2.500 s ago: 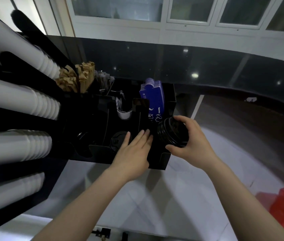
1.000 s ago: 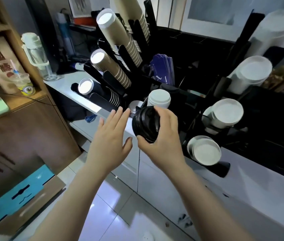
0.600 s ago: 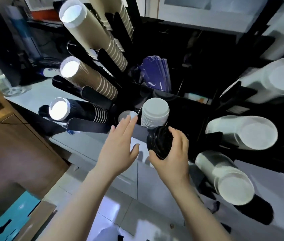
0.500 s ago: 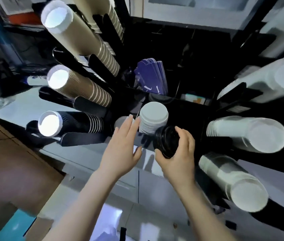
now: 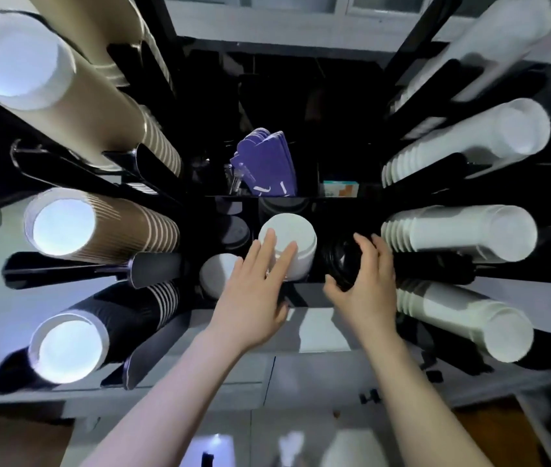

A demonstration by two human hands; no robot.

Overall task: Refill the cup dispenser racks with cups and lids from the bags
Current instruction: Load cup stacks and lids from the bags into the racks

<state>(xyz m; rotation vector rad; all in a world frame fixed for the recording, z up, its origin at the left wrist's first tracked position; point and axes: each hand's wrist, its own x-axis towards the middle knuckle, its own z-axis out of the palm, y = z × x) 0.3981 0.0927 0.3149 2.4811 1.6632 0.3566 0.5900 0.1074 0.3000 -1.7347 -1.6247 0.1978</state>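
**At the cup rack, black lids meet their slot**

At the centre of the rack, the right hand [image 5: 365, 281] curls its fingers around a stack of black lids [image 5: 338, 264], holding it in the right compartment of the black organizer [image 5: 304, 299]. The left hand [image 5: 254, 298] lies flat, fingers straight, against the white lid stack [image 5: 289, 241] just left. Brown cup stacks [image 5: 99, 227] fan out left, white cup stacks [image 5: 462, 234] right; purple sleeves [image 5: 267, 163] stand farther back.
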